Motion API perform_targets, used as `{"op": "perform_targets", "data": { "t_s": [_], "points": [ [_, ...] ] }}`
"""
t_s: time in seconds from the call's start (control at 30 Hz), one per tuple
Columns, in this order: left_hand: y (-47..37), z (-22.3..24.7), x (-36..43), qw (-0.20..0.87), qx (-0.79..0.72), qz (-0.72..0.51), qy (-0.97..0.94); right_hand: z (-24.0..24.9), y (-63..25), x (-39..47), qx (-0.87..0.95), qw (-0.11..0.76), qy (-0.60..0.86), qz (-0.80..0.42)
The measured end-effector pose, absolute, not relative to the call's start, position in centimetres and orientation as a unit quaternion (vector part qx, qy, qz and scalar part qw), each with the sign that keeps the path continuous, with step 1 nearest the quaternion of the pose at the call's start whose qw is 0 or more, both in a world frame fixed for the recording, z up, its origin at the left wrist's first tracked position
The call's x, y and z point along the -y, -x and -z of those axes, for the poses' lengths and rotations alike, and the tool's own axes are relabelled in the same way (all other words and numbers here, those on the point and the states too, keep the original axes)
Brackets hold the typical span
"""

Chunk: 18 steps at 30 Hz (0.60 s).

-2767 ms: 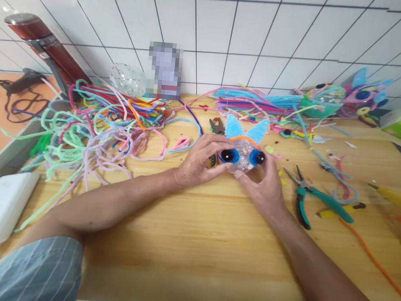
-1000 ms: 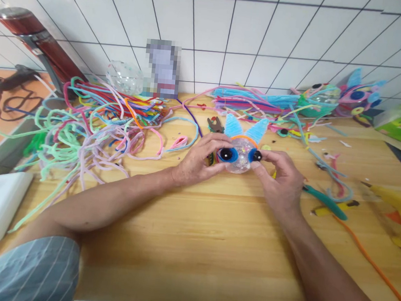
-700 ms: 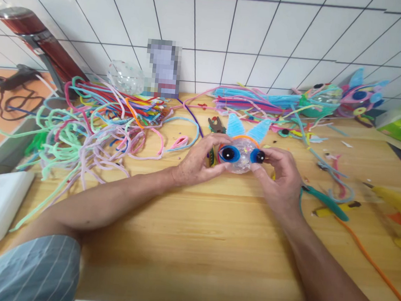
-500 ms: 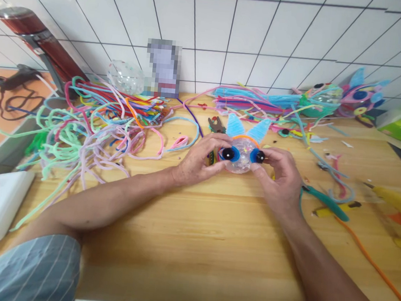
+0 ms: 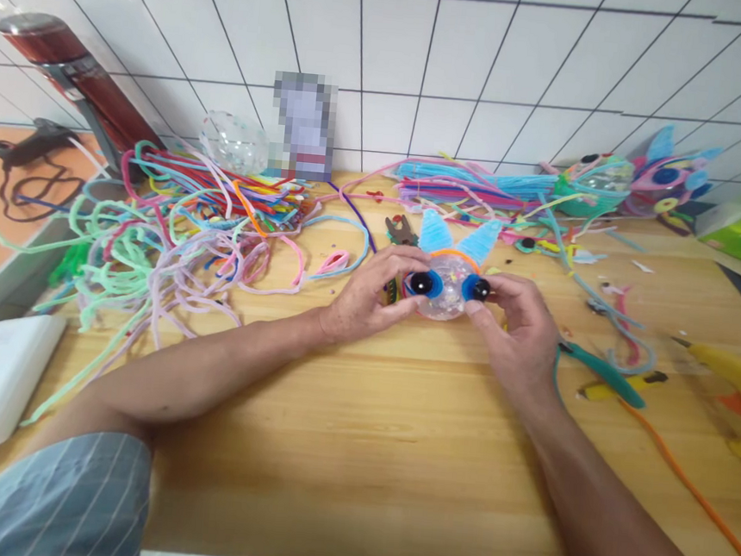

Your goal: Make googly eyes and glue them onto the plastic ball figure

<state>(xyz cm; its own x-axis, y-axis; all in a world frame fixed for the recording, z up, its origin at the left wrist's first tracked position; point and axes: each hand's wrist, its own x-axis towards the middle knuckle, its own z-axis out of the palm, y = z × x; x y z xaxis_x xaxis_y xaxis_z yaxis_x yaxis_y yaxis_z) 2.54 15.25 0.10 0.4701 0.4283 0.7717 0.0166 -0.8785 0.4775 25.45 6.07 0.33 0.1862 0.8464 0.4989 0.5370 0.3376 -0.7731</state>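
Observation:
A clear ball (image 5: 451, 287) with an orange band and two light blue pointed ears (image 5: 437, 234) rests low over the wooden table (image 5: 355, 450). On its front are two round blue pieces with black eyes (image 5: 422, 283). My left hand (image 5: 379, 292) grips the ball's left side, thumb and fingers around the left eye. From the right, my right hand (image 5: 518, 326) pinches the other black eye (image 5: 480, 289) between thumb and fingers. Brown-handled pliers (image 5: 402, 231) lie just behind my left hand.
Tangled pipe cleaners (image 5: 152, 250) spread on the left, near a white power bank (image 5: 2, 376). At the right lie teal-handled pliers (image 5: 608, 377) and a yellow glue gun (image 5: 737, 388). Finished-looking decorated balls (image 5: 596, 185) stand by the tiled wall (image 5: 481, 54).

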Motion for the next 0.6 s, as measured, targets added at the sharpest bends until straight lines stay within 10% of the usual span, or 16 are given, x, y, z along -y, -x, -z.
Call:
{"op": "perform_targets", "data": {
  "t_s": [0.6],
  "points": [
    [-2.4,1.1,-15.2,0.274,-0.292,-0.477,-0.783,1.3,-25.3,-6.3,0.583,0.51,0.578,-0.258]
  ]
}}
